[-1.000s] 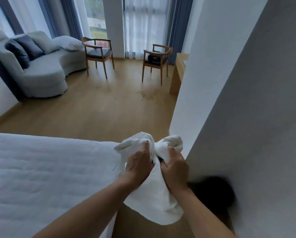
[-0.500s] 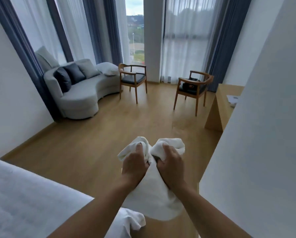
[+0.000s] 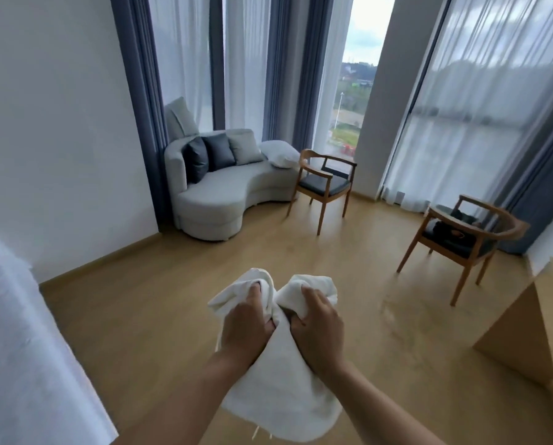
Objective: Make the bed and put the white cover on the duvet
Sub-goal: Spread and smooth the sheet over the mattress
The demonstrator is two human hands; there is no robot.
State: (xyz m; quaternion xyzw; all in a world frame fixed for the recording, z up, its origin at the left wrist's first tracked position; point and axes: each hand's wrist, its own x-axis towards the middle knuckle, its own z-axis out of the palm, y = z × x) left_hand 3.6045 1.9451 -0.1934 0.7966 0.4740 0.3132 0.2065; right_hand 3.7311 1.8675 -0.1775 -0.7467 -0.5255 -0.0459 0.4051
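A bunched white cloth [image 3: 280, 390] hangs in front of me over the wooden floor. My left hand [image 3: 247, 329] grips its left bunch and my right hand [image 3: 318, 329] grips its right bunch, knuckles close together. Its lower part droops between my forearms. The white bed [image 3: 21, 364] shows only as an edge along the left border, apart from the cloth.
A grey curved sofa [image 3: 223, 200] with cushions and a white pillow [image 3: 280, 154] stands by the curtained windows. Two wooden armchairs [image 3: 325, 184] [image 3: 461, 242] stand ahead and to the right. A wooden desk [image 3: 532, 329] juts in at the right.
The view has lifted and swung away from the bed toward the sitting area. The bed slid to the left edge and the wall on the right left view. Both hands keep hold of the cloth.
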